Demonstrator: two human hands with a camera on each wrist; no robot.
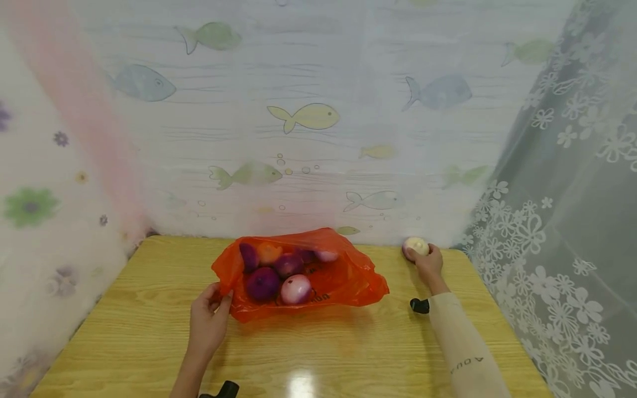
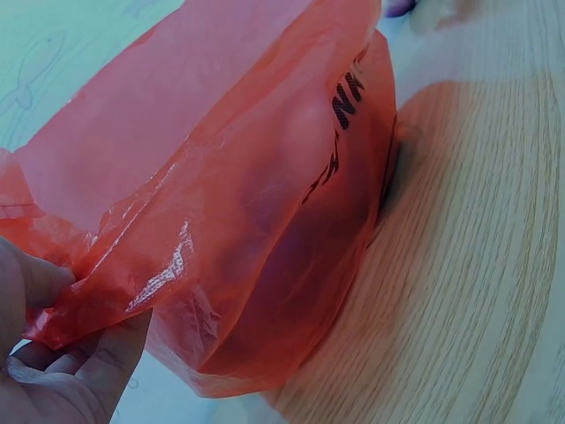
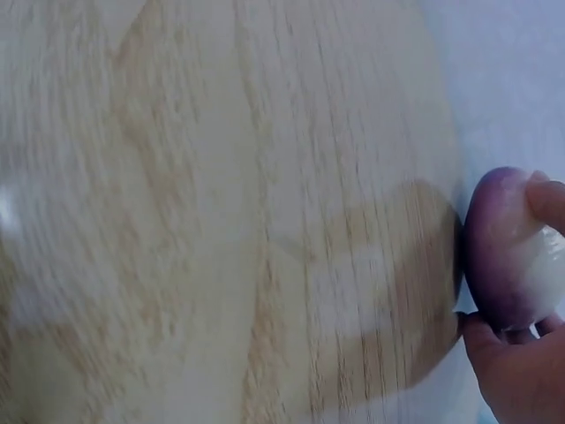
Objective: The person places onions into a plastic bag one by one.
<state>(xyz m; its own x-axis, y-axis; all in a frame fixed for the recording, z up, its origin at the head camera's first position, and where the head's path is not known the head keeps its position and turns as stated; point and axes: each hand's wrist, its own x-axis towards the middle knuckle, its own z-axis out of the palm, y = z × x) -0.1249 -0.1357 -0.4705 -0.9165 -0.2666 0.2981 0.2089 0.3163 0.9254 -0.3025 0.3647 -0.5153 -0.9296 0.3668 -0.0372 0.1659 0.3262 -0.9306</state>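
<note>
A thin red plastic bag [image 1: 348,282] lies on its side with its mouth toward me, black print on its wall. Inside are several purple onions [image 1: 262,284], one paler and pinkish [image 1: 296,289]. My left hand [image 1: 209,318] pinches the left edge of the bag's mouth between thumb and fingers; the left wrist view shows the gathered film [image 2: 97,291] in that grip. Off to the right, at the table's back edge, my right hand [image 1: 430,266] holds a pale onion with purple sides [image 1: 415,247]. In the right wrist view, thumb and fingers clasp this onion [image 3: 503,252] at the table's edge.
The wood-grain table [image 1: 134,309] ends at the back against a pale curtain printed with fish [image 1: 313,117]. A sheer curtain with white flowers [image 1: 562,309] hangs along the right side, and a flower-print cloth [image 1: 45,265] along the left.
</note>
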